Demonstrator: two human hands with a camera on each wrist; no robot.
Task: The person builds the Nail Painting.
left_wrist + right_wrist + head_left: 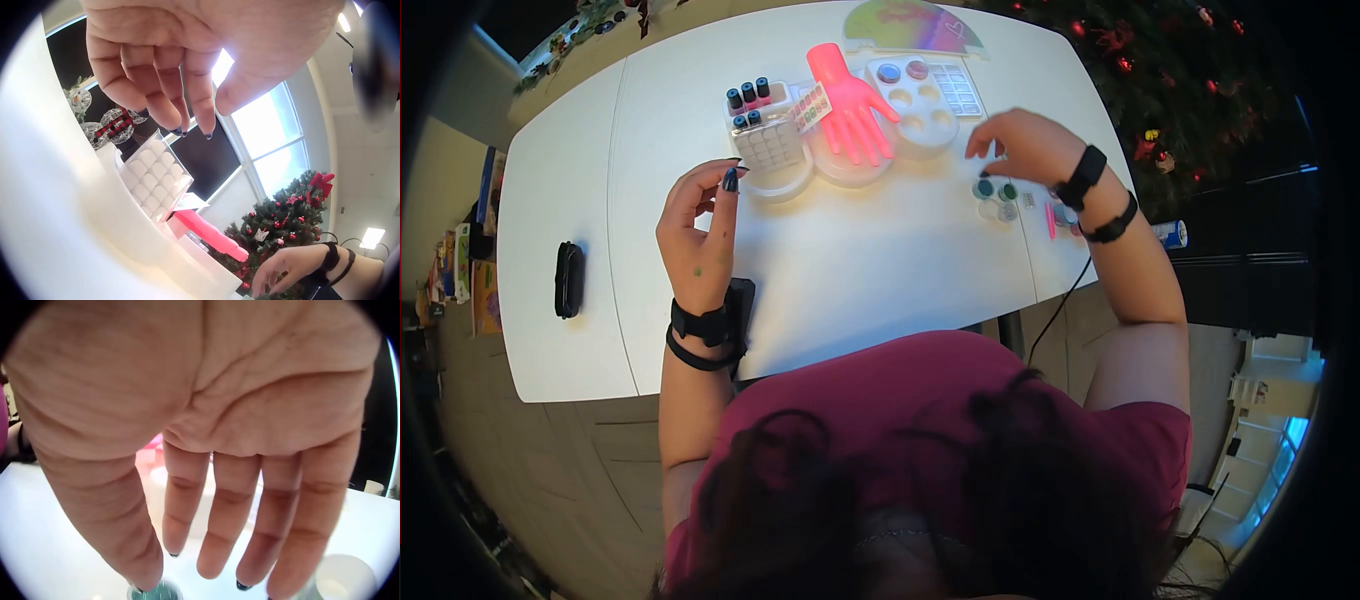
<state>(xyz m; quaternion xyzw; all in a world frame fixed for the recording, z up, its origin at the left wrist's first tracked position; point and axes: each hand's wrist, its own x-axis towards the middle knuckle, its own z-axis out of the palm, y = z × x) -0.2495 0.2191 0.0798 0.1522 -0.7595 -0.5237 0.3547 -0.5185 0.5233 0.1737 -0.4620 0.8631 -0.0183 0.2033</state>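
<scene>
My right hand (1032, 150) hangs over a cluster of small jars on the white table, fingers pointing down and relaxed. One is a teal glitter jar (983, 188); beside it stand a dark green jar (1008, 191) and paler ones. In the right wrist view, the thumb tip overlaps the teal glitter jar (156, 591), and nothing shows between thumb and fingers. My left hand (697, 235) is raised at the left with loosely bent fingers, holding nothing visible. Nearest to it is a clear box with rounded white compartments (768, 147), also seen in the left wrist view.
A bright pink model hand (852, 105) stands on a round white base. Several dark-capped bottles (748, 95) are behind the box. A white palette with wells (915, 122) is at the back right. A black case (569, 280) lies left; a pink stick (1050, 221) lies right.
</scene>
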